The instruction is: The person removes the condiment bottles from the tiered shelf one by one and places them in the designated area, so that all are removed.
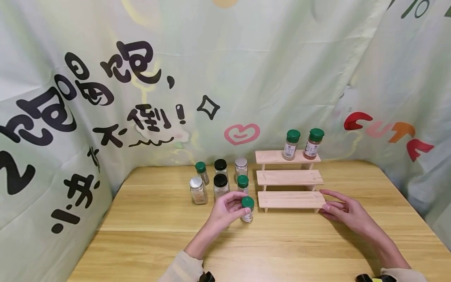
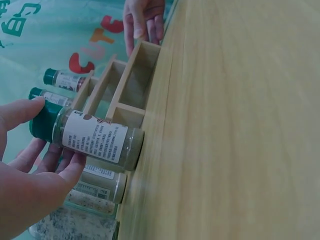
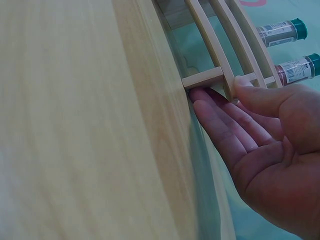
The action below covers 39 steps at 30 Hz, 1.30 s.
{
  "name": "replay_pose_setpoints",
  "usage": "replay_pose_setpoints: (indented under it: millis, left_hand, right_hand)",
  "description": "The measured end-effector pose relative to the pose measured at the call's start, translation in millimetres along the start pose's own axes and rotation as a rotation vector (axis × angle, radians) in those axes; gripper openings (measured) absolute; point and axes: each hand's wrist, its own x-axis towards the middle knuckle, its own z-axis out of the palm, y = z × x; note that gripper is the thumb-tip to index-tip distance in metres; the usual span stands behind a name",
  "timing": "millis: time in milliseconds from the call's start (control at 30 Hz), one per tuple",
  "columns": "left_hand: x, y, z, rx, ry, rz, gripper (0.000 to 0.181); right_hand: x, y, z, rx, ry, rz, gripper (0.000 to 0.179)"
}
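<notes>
The left hand (image 1: 225, 209) has its grip clamped on the small green-capped glass spice jar (image 1: 247, 209), upright on the surface at 9 o'clock from the wooden three-step rack (image 1: 289, 199). The right hand (image 1: 347, 211), fingers apart, steadies the rack. Next, I think, comes a lift onto a step.

Pale green printed cloth (image 1: 267, 70) is hanging as backdrop on three sides, showing black characters, a pink heart (image 1: 242, 133), red-orange letters. Light wooden table (image 1: 246, 250) is filling the foreground under even light.
</notes>
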Motion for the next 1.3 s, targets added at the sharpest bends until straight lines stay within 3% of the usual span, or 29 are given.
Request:
replay_pose_setpoints:
  millis: [433,867,1300]
  left_hand:
    - [0.1,4.5,-6.1,0.028,-0.067,-0.032,0.038]
    - [0.0,5.0,-7.5,0.048,-0.072,-0.022,0.04]
    - [-0.7,13.5,-3.8,0.057,-0.079,0.113,0.04]
  right_hand:
    - [-0.9,1,-1,0.031,-0.006,0.002,0.048]
    - [0.5,2,-1,0.03,-0.004,0.003,0.048]
    - [0.4,1,-1,0.013,-0.01,-0.005,0.049]
